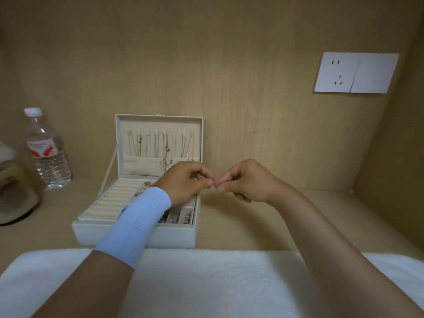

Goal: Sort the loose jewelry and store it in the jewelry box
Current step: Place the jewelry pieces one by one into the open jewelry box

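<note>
Wooden shelf (252, 226): left hand (185, 183) meets right hand (244, 182) at jewelry box (137, 235) edge.

Water bottle (47, 149) stands left, wall socket (355, 73) right

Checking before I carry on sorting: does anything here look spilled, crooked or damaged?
Nothing stands out. The jewelry box sits open, its necklaces hang straight in the lid, and the water bottle stands upright, capped.

Wood shelf (263, 216): jewelry box (135, 232), bottle (49, 154), towel (218, 283).
</note>
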Available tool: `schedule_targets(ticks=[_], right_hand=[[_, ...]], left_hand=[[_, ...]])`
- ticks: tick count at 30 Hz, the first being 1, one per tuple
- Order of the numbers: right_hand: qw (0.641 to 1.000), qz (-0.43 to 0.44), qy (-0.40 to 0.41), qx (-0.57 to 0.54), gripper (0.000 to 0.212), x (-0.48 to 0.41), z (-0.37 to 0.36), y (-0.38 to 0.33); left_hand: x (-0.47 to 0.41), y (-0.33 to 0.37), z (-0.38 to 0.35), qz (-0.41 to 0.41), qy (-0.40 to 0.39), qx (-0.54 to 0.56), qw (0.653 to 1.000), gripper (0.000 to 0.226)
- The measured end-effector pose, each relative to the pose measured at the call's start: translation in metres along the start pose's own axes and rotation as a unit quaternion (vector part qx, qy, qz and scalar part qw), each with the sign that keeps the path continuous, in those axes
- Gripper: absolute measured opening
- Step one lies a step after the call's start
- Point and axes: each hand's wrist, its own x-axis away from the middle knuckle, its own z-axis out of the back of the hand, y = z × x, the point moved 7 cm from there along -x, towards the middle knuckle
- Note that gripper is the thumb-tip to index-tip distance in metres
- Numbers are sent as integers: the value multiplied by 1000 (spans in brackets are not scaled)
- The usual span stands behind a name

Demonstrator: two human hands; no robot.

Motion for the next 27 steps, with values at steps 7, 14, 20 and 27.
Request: schedule_targets(ticks=[7,14,20,27], right_hand=[[997,45,21,-62,4,-44,-34,-32],[994,44,35,-97,20,-74,-55,-42],[982,33,66,-175,18,-84,-65,-38],[962,-35,98,-251,19,-87,-65,-25]], left_hand=[[1,-21,61,-5,20,72,997,12],[-3,-42,83,-8,11,93,996,9],[-9,-47,91,-17,40,84,996,8],[-14,-50,90,-17,112,71,991,8]])
